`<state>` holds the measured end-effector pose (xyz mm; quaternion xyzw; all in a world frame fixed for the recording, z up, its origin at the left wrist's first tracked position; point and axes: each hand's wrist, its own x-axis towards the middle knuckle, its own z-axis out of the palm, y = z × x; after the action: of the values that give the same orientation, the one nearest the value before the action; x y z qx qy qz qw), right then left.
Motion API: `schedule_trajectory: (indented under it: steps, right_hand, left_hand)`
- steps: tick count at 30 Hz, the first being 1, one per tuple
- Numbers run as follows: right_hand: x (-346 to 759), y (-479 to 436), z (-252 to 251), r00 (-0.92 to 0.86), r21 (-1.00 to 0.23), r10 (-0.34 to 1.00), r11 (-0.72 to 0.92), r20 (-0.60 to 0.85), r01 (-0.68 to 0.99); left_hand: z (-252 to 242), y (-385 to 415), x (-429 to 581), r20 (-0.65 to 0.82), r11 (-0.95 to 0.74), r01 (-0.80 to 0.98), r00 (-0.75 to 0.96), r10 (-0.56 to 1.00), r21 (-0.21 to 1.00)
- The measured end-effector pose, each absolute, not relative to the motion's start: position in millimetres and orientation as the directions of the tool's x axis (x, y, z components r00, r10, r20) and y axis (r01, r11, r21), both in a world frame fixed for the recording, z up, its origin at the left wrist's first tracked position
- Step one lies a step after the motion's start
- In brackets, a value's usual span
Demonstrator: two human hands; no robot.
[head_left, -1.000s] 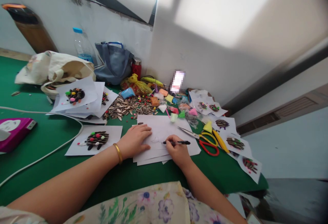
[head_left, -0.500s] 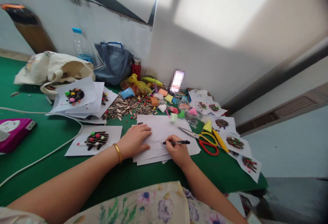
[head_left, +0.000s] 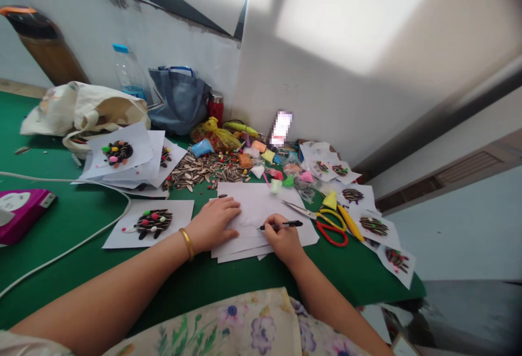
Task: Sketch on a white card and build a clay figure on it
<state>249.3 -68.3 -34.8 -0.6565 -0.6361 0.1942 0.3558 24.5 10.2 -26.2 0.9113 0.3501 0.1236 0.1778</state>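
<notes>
Several sheets of white paper (head_left: 248, 247) lie stacked in front of me, and the top one bears a faint curved line drawing. My left hand (head_left: 216, 223) rests flat on the left side of the stack, fingers stretched out, holding nothing. A black pen (head_left: 291, 224) is gripped in my right hand (head_left: 283, 239), its tip touching the sheet beside the drawn lines. One sunflower seed (head_left: 222, 196) sits at the paper's upper left. Scissors (head_left: 332, 228) with red and yellow handles lie open on the right, blades reaching over the paper's edge.
Sunflower seeds (head_left: 204, 170) and coloured clay packets (head_left: 269, 156) spread behind the paper. A finished seed hedgehog picture (head_left: 153, 223) lies left; more pictures (head_left: 373, 225) line the right edge. A yellow cutter (head_left: 350, 223), a phone (head_left: 281, 127), bags (head_left: 179, 100) and a white cable (head_left: 81, 242) are around.
Both hands stay in nearly the same place, with the pen still on the paper. The view has shifted very slightly.
</notes>
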Motion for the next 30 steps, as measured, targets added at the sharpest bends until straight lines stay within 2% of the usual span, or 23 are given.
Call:
schedule_trajectory:
  steps: [30]
  right_hand:
    - [251.7,-67.1,-34.4,0.125,-0.717,0.969,0.067,0.212,0.694]
  left_hand:
    - [-24.9,10.5,24.8,0.108,-0.697,0.595,0.724,0.681,0.400]
